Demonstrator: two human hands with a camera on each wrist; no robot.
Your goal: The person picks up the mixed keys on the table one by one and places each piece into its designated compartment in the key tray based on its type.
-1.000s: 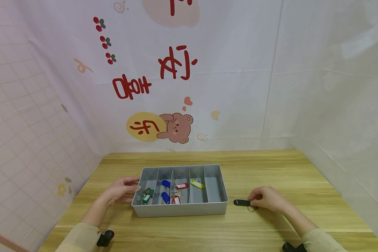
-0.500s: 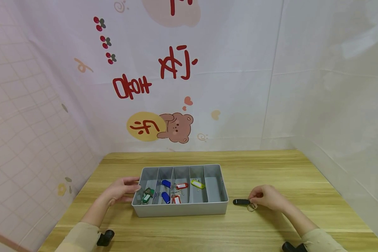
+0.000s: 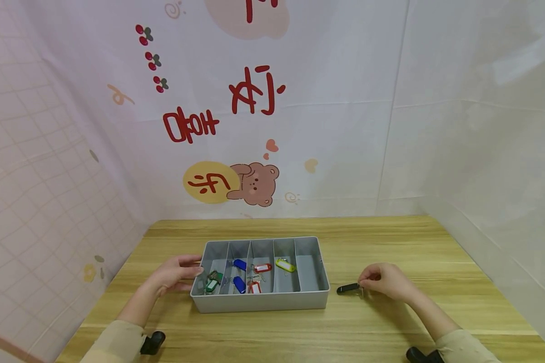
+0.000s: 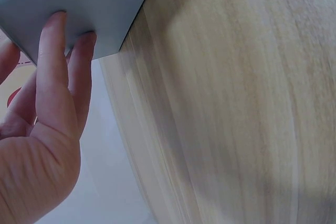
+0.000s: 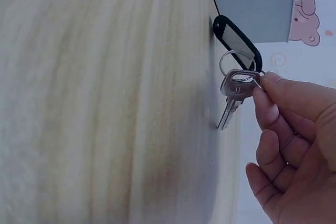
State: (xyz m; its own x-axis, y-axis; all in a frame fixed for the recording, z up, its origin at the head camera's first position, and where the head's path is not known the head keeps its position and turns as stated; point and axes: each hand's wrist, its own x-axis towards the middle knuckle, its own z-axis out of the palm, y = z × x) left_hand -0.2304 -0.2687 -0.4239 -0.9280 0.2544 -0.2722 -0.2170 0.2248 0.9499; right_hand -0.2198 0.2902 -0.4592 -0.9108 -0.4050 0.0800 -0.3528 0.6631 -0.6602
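My right hand (image 3: pixel 387 281) pinches the ring end of a key with a black key tag (image 5: pixel 237 43) between thumb and finger, right of the grey divided tray (image 3: pixel 260 303). In the right wrist view the silver key (image 5: pixel 235 94) hangs from its ring, toothed end down, close over the table. The tag slants off beside the ring, its label side showing. My left hand (image 3: pixel 178 275) rests against the tray's left end. Its fingers (image 4: pixel 52 72) are nearly straight, tips on the outer wall, and the thumb is at the rim.
Inside the tray, from left, lie green key tags (image 3: pixel 212 284), blue key tags (image 3: pixel 239 284), red key tags (image 3: pixel 262 267) and a yellow key tag (image 3: pixel 285 265), each colour in its own compartment. White printed cloth (image 3: pixel 336 151) stands behind the wooden table (image 3: pixel 300 333).
My right hand has risen slightly, lifting the ring end, so the black tag has gone from lying level to tilted and the key hangs down. My left hand and the tray stay put.
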